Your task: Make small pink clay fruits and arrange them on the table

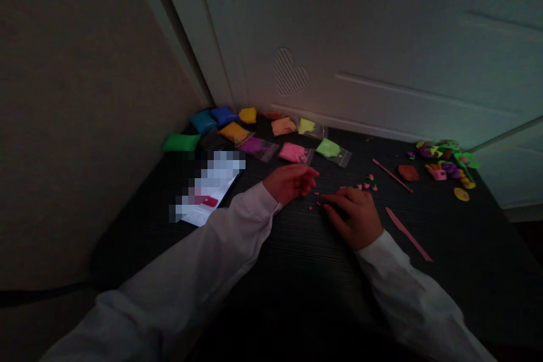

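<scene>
saw a lit screen (212, 186), then the left hand (292, 184) loosely curled; couldn't tell if holding anything. found pink bits (310, 208) beside it on the bench (301, 254). saw the right hand (354, 216) slightly parted, grip unclear, then a pink knife (408, 233).

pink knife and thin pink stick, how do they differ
The pink knife is broader; the thin pink stick is slimmer. The pink knife lies nearer the camera; the thin pink stick lies farther off. Both are pink, untouched and slant alike on the dark table.
</scene>
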`<control>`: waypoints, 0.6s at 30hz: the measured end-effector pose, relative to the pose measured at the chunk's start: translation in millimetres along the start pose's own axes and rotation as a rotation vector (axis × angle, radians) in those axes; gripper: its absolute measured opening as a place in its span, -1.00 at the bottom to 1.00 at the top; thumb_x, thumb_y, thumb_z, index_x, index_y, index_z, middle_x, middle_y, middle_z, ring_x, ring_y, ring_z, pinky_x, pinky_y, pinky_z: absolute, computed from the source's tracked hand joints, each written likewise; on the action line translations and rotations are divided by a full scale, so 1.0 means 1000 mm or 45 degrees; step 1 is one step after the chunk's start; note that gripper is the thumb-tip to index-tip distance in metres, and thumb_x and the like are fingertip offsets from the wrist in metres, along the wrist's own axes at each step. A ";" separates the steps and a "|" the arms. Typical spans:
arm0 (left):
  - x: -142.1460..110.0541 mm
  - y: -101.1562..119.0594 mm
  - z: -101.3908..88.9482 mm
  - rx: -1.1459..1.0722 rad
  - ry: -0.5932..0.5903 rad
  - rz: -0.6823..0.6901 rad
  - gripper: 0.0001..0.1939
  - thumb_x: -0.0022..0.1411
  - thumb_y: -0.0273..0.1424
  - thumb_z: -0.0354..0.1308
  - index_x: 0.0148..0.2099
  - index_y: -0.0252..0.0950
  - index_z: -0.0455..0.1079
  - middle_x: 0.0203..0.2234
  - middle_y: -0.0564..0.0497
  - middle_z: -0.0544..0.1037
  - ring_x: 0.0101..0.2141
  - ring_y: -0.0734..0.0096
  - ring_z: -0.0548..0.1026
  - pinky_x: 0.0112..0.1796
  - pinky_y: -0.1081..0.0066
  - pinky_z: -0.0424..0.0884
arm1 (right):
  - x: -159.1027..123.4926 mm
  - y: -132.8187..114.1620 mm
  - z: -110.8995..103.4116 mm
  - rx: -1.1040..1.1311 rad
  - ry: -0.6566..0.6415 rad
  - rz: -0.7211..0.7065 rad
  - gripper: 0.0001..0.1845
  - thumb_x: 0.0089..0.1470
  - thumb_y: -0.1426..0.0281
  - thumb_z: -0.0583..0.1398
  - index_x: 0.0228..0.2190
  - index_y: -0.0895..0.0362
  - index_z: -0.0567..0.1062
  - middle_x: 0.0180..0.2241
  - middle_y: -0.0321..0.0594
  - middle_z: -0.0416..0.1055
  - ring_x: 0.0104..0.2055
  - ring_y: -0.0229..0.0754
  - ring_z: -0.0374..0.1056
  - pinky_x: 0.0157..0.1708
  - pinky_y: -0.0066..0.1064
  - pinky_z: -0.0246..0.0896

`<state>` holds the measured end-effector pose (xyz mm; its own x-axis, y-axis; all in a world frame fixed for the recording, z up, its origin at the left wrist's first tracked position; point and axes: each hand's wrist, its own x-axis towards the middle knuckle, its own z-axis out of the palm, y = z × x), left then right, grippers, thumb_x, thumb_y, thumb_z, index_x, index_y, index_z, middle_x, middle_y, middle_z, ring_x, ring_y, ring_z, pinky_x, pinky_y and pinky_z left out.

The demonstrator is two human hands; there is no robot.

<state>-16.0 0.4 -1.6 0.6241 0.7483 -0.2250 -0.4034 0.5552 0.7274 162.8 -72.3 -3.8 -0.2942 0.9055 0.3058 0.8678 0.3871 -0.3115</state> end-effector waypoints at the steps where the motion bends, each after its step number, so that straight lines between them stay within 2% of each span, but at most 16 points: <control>1: 0.000 0.000 0.000 -0.003 -0.001 -0.001 -0.73 -0.08 -0.30 0.14 -0.35 -0.41 0.39 -0.56 0.01 0.42 -0.54 0.55 0.33 -0.46 0.46 0.17 | 0.000 0.001 0.000 -0.017 -0.009 0.000 -0.76 -0.01 0.29 0.08 -0.27 0.00 0.45 -0.37 -0.25 0.35 -0.28 -0.23 0.21 -0.27 -0.31 -0.04; 8: 0.000 -0.001 -0.001 -0.012 0.001 -0.017 -0.74 -0.05 -0.31 0.11 -0.35 -0.42 0.38 -0.56 -0.01 0.41 -0.54 0.54 0.33 -0.46 0.45 0.15 | 0.001 0.000 0.005 -0.140 -0.148 -0.048 -0.74 0.02 0.29 0.05 -0.23 -0.10 0.42 -0.33 -0.27 0.35 -0.28 -0.19 0.17 -0.30 -0.28 -0.10; 14: 0.001 -0.001 -0.002 0.007 0.027 -0.017 -0.74 -0.05 -0.29 0.13 -0.35 -0.41 0.39 -0.56 -0.02 0.42 -0.54 0.54 0.34 -0.47 0.46 0.16 | 0.003 0.000 0.006 -0.052 -0.081 -0.025 -0.81 0.03 0.32 0.06 -0.35 0.00 0.46 -0.35 -0.26 0.38 -0.28 -0.19 0.20 -0.29 -0.28 -0.07; 18: 0.002 -0.002 -0.004 0.003 0.039 -0.028 -0.76 -0.04 -0.31 0.12 -0.35 -0.41 0.39 -0.56 -0.02 0.43 -0.54 0.53 0.35 -0.47 0.46 0.18 | 0.003 0.001 0.004 0.161 0.006 0.071 -0.84 0.00 0.32 0.07 -0.40 0.12 0.41 -0.37 -0.23 0.39 -0.27 -0.20 0.25 -0.26 -0.31 0.06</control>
<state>-16.8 2.1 -5.8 0.6118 0.7467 -0.2610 -0.3880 0.5708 0.7236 161.2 -68.1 -7.2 -0.2445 0.9257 0.2887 0.8254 0.3550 -0.4389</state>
